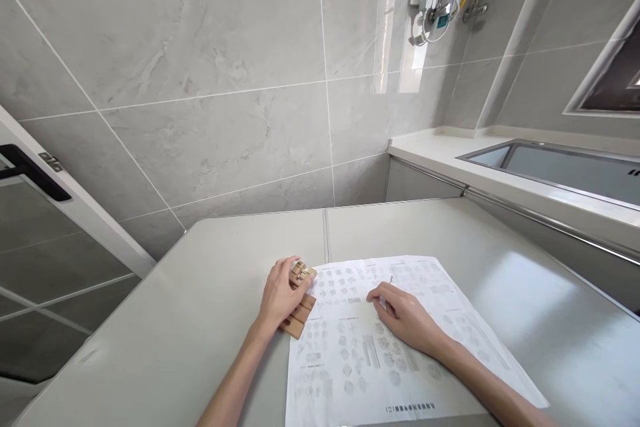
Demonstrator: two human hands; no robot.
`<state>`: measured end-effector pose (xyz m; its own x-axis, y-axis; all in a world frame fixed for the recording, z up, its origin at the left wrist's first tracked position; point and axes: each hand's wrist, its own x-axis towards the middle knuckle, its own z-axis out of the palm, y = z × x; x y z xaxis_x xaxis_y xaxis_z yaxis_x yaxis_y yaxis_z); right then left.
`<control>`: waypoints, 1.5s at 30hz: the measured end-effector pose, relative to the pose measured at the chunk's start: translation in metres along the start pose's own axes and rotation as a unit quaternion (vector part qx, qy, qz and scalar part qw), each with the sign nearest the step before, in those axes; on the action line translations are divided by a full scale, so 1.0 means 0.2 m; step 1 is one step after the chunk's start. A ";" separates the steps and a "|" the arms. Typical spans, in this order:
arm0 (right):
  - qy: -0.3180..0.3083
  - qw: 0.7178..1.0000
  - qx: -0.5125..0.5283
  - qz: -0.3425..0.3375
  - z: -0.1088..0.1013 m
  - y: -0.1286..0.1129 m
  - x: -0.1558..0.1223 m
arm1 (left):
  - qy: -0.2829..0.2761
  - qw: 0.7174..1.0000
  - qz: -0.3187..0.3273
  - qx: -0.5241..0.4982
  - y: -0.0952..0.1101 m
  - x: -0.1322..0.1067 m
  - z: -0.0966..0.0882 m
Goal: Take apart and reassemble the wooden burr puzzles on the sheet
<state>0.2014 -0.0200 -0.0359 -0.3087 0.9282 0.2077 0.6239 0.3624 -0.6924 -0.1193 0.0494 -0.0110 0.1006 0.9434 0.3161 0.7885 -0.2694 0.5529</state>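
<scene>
One white-framed door stands beyond the left edge of the table. The left hand curls thumb and fingers around notched woodwork, one piece or two, I cannot tell, at the left edge of one printed sheet. The sheet stops short of the table's far edge. Over it, the right hand is loosely half-curled; whether it grips anything, I cannot tell.

Brown wooden pieces, white printed sheet spread flat
</scene>
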 end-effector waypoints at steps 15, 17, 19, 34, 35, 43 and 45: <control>-0.006 1.000 0.004 0.010 -0.01 0.00 0.00 | 0.021 0.997 0.008 0.077 0.05 0.00 0.12; -0.008 1.000 0.007 0.011 -0.01 0.00 0.00 | 0.021 0.997 0.004 0.068 0.05 0.01 0.11; -0.010 1.000 0.010 0.013 -0.01 0.00 0.00 | 0.020 0.998 0.005 0.061 0.07 0.01 0.09; 0.113 0.971 0.157 0.142 -0.01 0.14 0.04 | -0.235 0.949 0.166 -0.131 0.60 -0.23 0.36; 0.113 0.971 0.155 0.145 -0.01 0.14 0.04 | -0.240 0.948 0.163 -0.127 0.60 -0.24 0.37; 0.107 0.981 0.109 0.121 -0.04 0.12 0.04 | -0.194 0.962 0.152 -0.116 0.56 -0.24 0.35; 0.103 0.983 0.101 0.115 -0.05 0.12 0.04 | -0.188 0.966 0.147 -0.104 0.55 -0.24 0.32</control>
<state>0.2222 -0.0029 -0.0438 -0.0106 0.9884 0.1514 0.4987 0.1365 -0.8560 0.0012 -0.0122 -0.0157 0.5449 0.8137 0.2025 0.5572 -0.5318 0.6377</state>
